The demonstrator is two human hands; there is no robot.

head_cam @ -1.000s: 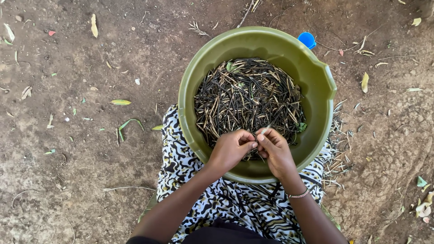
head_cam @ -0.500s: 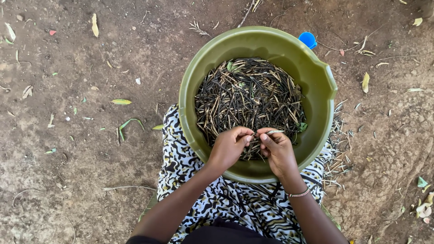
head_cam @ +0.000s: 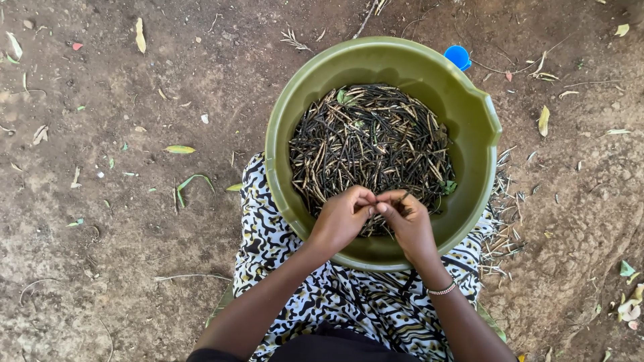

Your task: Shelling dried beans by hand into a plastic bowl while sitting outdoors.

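Observation:
A round olive-green plastic basin rests on my lap and holds a heap of thin dark dried pods. Both my hands meet over the basin's near side. My left hand and my right hand pinch a single dark pod between their fingertips, thumbs touching. A thin beaded bracelet circles my right wrist. The part of the pod inside my fingers is hidden.
Black-and-white patterned cloth covers my lap under the basin. A small blue cap lies on the dirt behind the basin. Pale pod scraps are piled on the ground at right. Dry leaves and twigs dot the brown soil.
My hands stay over the near part of the basin; only the fingers shift slightly, working the pod between them. The basin has not moved.

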